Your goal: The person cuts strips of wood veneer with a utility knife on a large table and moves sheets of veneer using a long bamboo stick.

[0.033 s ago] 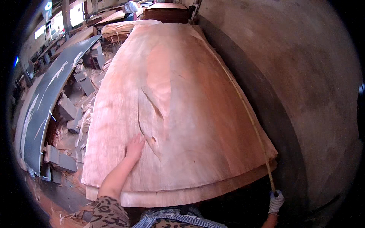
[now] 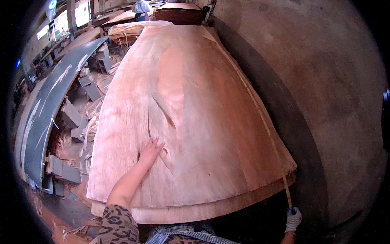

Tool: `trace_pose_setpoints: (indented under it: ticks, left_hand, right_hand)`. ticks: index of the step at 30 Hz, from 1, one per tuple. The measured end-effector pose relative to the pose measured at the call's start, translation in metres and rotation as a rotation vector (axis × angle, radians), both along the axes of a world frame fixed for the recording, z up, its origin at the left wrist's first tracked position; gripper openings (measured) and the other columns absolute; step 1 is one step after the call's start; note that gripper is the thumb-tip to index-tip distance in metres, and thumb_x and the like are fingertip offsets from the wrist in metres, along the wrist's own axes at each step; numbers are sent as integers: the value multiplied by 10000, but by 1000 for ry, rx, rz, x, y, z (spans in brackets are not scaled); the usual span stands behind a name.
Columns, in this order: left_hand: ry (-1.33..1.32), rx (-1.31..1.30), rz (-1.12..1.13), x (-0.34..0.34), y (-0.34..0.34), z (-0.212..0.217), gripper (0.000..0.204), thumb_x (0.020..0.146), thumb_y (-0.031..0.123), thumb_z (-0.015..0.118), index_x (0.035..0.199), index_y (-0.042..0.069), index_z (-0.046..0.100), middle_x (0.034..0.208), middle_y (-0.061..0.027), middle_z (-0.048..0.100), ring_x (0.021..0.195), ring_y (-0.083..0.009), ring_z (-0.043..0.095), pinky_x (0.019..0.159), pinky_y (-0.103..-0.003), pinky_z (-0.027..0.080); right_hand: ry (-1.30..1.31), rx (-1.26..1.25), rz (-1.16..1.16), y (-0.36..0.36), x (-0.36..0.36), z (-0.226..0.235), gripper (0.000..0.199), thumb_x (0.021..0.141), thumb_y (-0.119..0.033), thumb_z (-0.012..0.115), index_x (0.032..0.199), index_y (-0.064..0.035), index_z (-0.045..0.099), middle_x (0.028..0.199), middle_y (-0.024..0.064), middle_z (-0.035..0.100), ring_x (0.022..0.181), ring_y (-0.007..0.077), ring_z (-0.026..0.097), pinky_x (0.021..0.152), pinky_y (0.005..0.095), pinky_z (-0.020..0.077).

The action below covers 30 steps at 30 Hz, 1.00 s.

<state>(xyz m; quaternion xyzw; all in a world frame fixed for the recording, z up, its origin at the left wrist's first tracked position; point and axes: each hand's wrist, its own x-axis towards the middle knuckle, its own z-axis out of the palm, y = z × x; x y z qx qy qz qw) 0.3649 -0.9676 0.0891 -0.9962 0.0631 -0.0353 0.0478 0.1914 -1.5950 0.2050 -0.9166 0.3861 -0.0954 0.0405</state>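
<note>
A large stack of thin wood veneer sheets (image 2: 203, 142) stretches away from me, its top sheet pinkish with slits and a small hole. My left hand (image 2: 151, 152), bare, rests on that sheet with its fingers apart, beside the hole and the lower end of a slit. At the lower right my right hand (image 2: 293, 219), in a white knit glove, is closed around the near end of a long thin stick (image 2: 270, 132). The stick runs away along the right side of the stack, over the top sheet.
A long dark board (image 2: 44, 110) lies at the left on grey blocks (image 2: 70, 114), with veneer scraps around them. A bare wall (image 2: 325, 81) rises at the right. At the far end are more veneer stacks (image 2: 178, 14) and another person (image 2: 142, 8).
My left hand has shifted slightly to the right on the sheet, its fingers more spread. The right hand with the stick has moved slightly downward. The far person has shifted a little.
</note>
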Motion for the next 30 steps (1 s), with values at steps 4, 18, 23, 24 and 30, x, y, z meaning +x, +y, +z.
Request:
trace_pose_setpoints:
  ticks: [4,18,23,24,30]
  left_hand:
    - [0,35,-130,59,23,-16,530,842,162,425,1337,305,300,1428,-42,218,1310,-271,210,1001,-579,194]
    - [164,266,-616,88,31,1,169,767,145,485,867,89,609,932,-75,603,1042,-230,515,1002,-445,281]
    - [164,52,-181,44,43,24,114,769,176,507,767,80,567,718,-99,618,734,-280,619,776,-410,464]
    - [187,36,-83,27,48,29,127,777,186,502,774,78,570,735,-111,618,739,-289,617,736,-413,470]
    - [306,-145,89,-27,64,37,177,819,211,453,837,88,579,808,-169,616,765,-325,610,677,-432,479]
  right_hand:
    - [370,-235,-92,5,-20,-14,356,814,-293,588,978,20,547,919,92,598,772,202,569,685,318,472]
    - [-1,246,176,42,-51,-9,280,768,-253,660,960,-52,626,897,145,633,834,299,589,704,377,469]
    - [-123,183,47,18,-38,-28,174,719,-103,689,768,32,590,661,56,540,600,170,466,563,293,412]
    - [-142,100,96,10,-39,-34,180,721,-107,686,768,35,585,653,57,536,591,167,455,556,297,406]
    - [-138,301,249,23,7,-12,230,755,-157,665,791,46,562,663,45,513,591,163,442,571,304,402]
